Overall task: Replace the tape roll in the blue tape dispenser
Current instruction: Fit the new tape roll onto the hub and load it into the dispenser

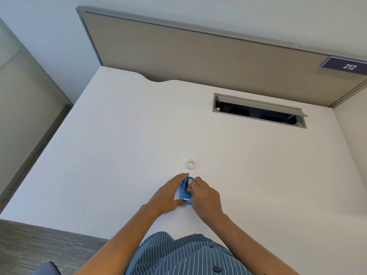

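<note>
Desk (123, 147), white, 1: near edge runs just in front of the person's striped shirt (184, 255); left edge slants away toward grey carpet (29, 245); far edge meets a tan partition panel (198, 60), w/ a curved notch at far left. Open room: wide bare surface left, right and beyond the hands; only break is 1 cable hatch (258, 110), lid up, far right, well apart from the work. Tape dispenser (183, 192), blue, 1: lies on the desk near the near edge, approx. centre, between both hands. Long axis runs near-to-far, tilted slightly right at the far end; metal cutter end points toward the person, roll end points away. Something white shows in the roll end; can't tell if it is a roll or a core. Tape roll (190, 163), 1: small white ring, flat on the desk, just beyond the dispenser, not touching it or either hand. Left hand (168, 195), 1: cupped round the dispenser's left side, fingers along the far end, thumb at the near end, holding it steady. Right hand (204, 197), 1: fingers curled narrow, tips pinched at the dispenser's middle on the right; what exactly they grip is hidden. Sign "212" (346, 65), 1: on the partition, far right.
</note>
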Demonstrator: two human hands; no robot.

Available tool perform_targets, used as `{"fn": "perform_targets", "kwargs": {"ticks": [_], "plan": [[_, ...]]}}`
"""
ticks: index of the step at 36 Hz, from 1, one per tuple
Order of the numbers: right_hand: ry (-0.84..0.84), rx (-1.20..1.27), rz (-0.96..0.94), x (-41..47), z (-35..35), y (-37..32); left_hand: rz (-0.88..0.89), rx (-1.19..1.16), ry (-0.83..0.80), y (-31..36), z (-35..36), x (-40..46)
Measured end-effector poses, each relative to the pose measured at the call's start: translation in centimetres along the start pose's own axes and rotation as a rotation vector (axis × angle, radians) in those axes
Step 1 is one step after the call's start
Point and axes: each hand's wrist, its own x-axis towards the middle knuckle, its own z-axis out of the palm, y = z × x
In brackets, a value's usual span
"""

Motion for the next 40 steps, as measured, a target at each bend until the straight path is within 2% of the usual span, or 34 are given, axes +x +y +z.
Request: {"fn": "perform_targets", "kwargs": {"ticks": [10,19,40], "plan": [[-0.054,-0.013,0.038,-0.2,0.5,0.0,-0.001,0.013,0.021,0.2,0.2,-0.4],[0.025,0.051,0.106,-0.5,0.2,0.3,0.006,0.002,0.021,0.3,0.2,-0.5],[0.06,0.132,0.008,-0.7,-0.6,0.7,0.002,-0.004,0.021,0.2,0.2,-0.3]]}}
